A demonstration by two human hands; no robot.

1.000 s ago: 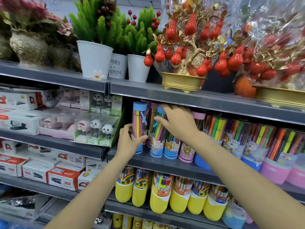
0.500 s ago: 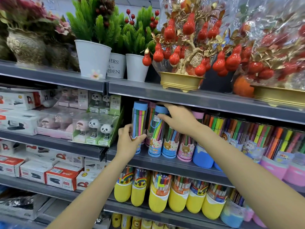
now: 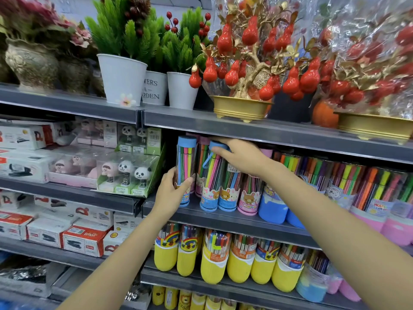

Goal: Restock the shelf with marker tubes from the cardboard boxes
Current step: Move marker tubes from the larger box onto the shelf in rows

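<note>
blue-capped marker tube (image 3: 186,168) | upright, shelf (image 3: 223,217) edge; second blue-capped tube (image 3: 212,175) | tilted

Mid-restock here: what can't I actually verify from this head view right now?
- Cardboard boxes: none in the head view, so remaining stock is unknown.
- Tilted blue-lidded tube: the right hand covers part of its lid, so its seating is unclear.
- Upright tube: the left hand hides its lower left side.
- Rows behind the front tubes: hidden by the upper shelf and its shadow.
</note>
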